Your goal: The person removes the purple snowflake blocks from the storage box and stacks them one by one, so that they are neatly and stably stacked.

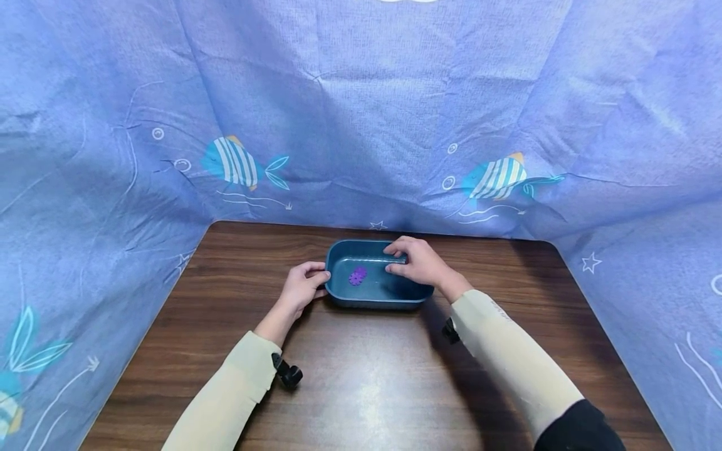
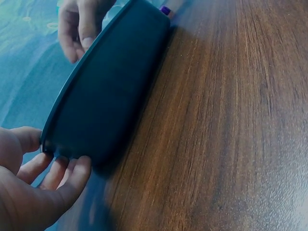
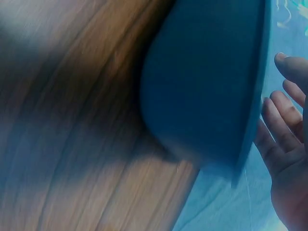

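A dark blue-green rectangular tub (image 1: 378, 295) stands on the table. Two purple notched discs (image 1: 357, 276) lie on its floor, left of the middle, one partly overlapping the other. My left hand (image 1: 304, 285) holds the tub's left end. In the left wrist view its thumb is at the rim and its fingers bend against the outer wall. Over the tub's right half hovers my right hand (image 1: 416, 261), fingers loosely bent and thumb apart. The right wrist view shows that hand (image 3: 288, 139) beyond the tub's rim, with nothing seen between its fingers. The tub's wall hides the discs in both wrist views.
The brown wood-grain table (image 1: 361, 376) extends around the tub. A blue curtain (image 1: 372, 125) with fish prints hangs behind the back edge and along the sides. Past the tub's far end, the left wrist view shows a small purple thing (image 2: 165, 10).
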Motion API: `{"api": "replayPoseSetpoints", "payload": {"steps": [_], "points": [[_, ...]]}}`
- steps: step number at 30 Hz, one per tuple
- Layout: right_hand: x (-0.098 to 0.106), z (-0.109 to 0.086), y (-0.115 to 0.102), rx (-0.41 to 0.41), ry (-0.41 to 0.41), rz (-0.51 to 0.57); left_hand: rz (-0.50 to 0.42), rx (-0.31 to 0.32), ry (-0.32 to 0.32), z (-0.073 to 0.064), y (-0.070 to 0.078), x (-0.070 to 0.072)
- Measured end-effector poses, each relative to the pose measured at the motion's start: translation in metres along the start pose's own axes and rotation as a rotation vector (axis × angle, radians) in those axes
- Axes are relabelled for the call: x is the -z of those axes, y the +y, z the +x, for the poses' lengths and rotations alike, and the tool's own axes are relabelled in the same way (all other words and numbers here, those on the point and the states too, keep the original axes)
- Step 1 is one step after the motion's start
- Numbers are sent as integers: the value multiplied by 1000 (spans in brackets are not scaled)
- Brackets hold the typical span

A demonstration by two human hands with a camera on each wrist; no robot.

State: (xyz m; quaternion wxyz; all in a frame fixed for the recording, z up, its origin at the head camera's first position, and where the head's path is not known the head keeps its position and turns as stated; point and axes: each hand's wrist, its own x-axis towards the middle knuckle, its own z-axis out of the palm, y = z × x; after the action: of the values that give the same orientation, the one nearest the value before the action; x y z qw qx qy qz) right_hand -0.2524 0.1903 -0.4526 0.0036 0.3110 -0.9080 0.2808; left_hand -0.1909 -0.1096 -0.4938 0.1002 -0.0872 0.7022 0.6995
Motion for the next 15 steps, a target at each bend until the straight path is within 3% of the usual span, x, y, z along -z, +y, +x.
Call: {"api": "replayPoseSetpoints", "payload": {"steps": [9,15], "points": [[-27,17,-15,-10,-117,18,16,-8,4,1,2,2],[-45,19,-17,-13,-141,26,7,4,-12,1,0,2]]}}
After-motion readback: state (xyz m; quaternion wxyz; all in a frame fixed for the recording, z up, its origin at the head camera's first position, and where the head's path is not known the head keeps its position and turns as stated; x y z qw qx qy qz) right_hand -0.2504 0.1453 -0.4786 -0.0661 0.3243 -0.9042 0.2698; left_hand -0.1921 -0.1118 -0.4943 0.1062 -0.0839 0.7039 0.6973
